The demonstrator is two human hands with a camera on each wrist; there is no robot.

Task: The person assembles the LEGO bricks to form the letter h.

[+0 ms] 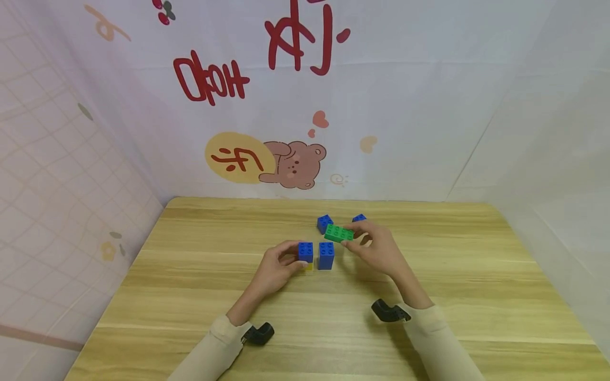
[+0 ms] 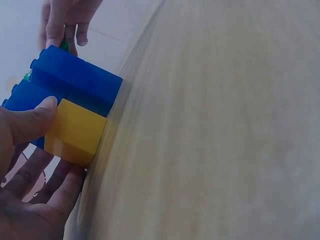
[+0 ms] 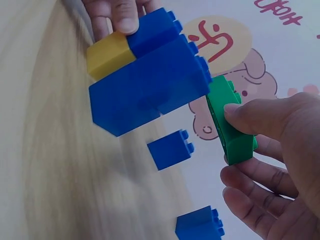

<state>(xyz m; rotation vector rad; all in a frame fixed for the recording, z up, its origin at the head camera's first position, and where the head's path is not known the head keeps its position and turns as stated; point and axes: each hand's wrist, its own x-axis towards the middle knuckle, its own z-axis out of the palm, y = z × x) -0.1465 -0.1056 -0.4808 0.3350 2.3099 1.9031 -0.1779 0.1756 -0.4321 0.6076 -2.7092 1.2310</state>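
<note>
My left hand point(image 1: 274, 270) grips a small tower made of a blue block point(image 1: 305, 251) on top of a yellow block point(image 2: 75, 132), which stands on the table. Just right of it rises a second tower of two stacked blue blocks point(image 1: 326, 256); a narrow gap parts the two in the head view. My right hand point(image 1: 378, 248) pinches a long green block point(image 1: 339, 233), studs up, between thumb and fingers. In the right wrist view the green block is held in the air beside the top of the blue tower.
Behind the towers a loose blue block point(image 1: 324, 223) sits on the wooden table point(image 1: 214, 233). Another blue block point(image 1: 359, 217) lies farther right, partly hidden by my right hand. A white printed cloth point(image 1: 405, 106) hangs at the table's back edge.
</note>
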